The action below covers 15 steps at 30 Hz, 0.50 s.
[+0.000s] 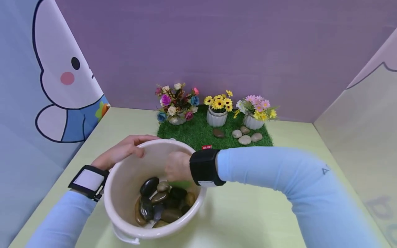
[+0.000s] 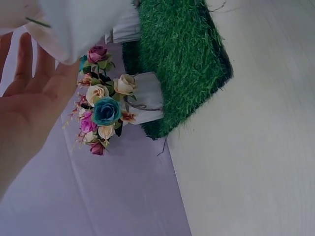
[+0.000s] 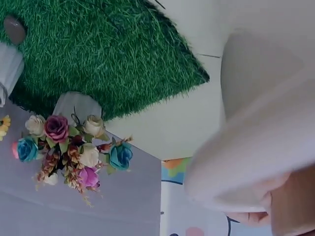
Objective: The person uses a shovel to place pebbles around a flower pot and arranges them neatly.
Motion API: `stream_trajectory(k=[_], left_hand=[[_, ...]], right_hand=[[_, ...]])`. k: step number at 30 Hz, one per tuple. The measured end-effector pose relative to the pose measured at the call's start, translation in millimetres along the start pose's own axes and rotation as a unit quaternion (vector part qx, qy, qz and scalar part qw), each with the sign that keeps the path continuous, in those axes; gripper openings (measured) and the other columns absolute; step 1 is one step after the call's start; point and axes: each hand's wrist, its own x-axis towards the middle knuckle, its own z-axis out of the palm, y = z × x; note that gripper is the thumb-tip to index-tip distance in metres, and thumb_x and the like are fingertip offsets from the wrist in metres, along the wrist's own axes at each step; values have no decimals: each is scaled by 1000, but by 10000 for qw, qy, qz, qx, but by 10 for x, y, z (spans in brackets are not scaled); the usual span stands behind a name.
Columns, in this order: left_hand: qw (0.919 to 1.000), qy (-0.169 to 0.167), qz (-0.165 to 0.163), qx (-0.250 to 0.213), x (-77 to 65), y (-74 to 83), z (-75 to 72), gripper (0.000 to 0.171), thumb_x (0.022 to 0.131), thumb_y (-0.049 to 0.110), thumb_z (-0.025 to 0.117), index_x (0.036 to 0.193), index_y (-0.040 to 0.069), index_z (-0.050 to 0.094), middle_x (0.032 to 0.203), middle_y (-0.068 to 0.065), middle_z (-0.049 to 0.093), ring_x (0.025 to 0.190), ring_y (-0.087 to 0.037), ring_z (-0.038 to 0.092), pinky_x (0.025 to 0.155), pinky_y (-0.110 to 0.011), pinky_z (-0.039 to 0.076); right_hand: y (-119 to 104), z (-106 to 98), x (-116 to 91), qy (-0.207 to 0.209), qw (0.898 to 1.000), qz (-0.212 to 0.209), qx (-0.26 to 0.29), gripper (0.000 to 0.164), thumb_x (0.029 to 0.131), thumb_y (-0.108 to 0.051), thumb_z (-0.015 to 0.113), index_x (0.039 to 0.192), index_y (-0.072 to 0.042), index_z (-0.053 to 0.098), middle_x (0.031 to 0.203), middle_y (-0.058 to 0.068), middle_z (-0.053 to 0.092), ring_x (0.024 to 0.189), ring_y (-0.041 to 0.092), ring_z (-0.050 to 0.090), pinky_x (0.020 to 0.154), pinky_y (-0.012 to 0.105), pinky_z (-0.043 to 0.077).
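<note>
A cream plastic bucket stands tilted toward the camera, its wire-handle fitting low at the front. Wet stones, black, brown and grey, cover its bottom. My left hand holds the far left rim, thumb over the inside, fingers along the outer wall; in the left wrist view that hand lies against the bucket's side. My right hand is down inside the bucket with curled fingers. Under it shows a blurred green thing, close over the stones; I cannot tell its kind.
Behind the bucket lies a green turf mat. Along its back stand pots of mixed roses, yellow daisies and pink and yellow flowers. Several loose stones rest on it, near a small red tag. Walls enclose the pale table.
</note>
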Motion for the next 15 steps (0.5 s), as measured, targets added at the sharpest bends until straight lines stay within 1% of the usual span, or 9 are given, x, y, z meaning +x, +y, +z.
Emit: stream_trajectory(k=[2,3,5,7,9,11,13,15], left_hand=[[9994,160,54,294,16,14,18,67,79,1,51,146,-1,50,137,-8,60,104,-15,66,85,-33,60],[9988,224,98,428,23,14,25,67,79,1,51,146,-4,49,141,-12,56,104,-15,66,85,-31,59],[9973,337,135,639,32,17,43,70,78,1,52,147,-7,45,149,-20,47,109,-16,64,85,-29,58],[9957,421,150,816,38,23,62,72,76,-1,52,148,-8,44,154,-25,39,119,-23,59,86,-26,57],[9936,547,130,981,37,33,77,73,75,-2,52,147,-8,45,157,-26,36,130,-31,50,85,-25,55],[9911,687,135,1130,32,46,84,71,74,-3,52,146,-8,47,158,-25,35,139,-39,40,84,-23,54],[9895,819,144,1179,32,65,88,70,75,-5,51,144,-8,49,157,-24,37,142,-44,36,82,-23,54],[9884,900,182,1205,38,84,93,68,76,-7,51,143,-8,51,157,-24,38,142,-45,36,81,-22,54]], right_hand=[[54,-21,-56,44,9998,-167,130,33,104,-25,46,119,-41,70,124,-17,70,102,2,65,57,24,44],[68,-10,-53,76,9995,-223,213,32,104,-25,47,119,-40,71,123,-16,70,103,3,66,60,23,48],[82,20,-48,139,9980,-362,498,27,101,-28,54,119,-36,71,122,-13,71,105,6,67,72,26,55],[70,58,-46,194,9930,-529,1036,25,95,-29,63,119,-32,72,120,-9,72,104,9,67,79,29,58],[39,91,-46,227,9846,-686,1594,26,91,-32,69,116,-29,73,118,-7,72,103,11,68,81,30,58],[-5,114,-44,249,9726,-783,2173,24,87,-34,74,110,-27,74,113,-6,73,98,12,68,80,31,57],[-57,126,-35,273,9581,-967,2681,15,90,-34,72,101,-24,75,102,-8,72,87,10,65,74,28,55],[-106,133,-20,247,9435,-1154,3097,11,92,-33,68,89,-23,71,86,-10,66,75,7,58,66,24,48]])
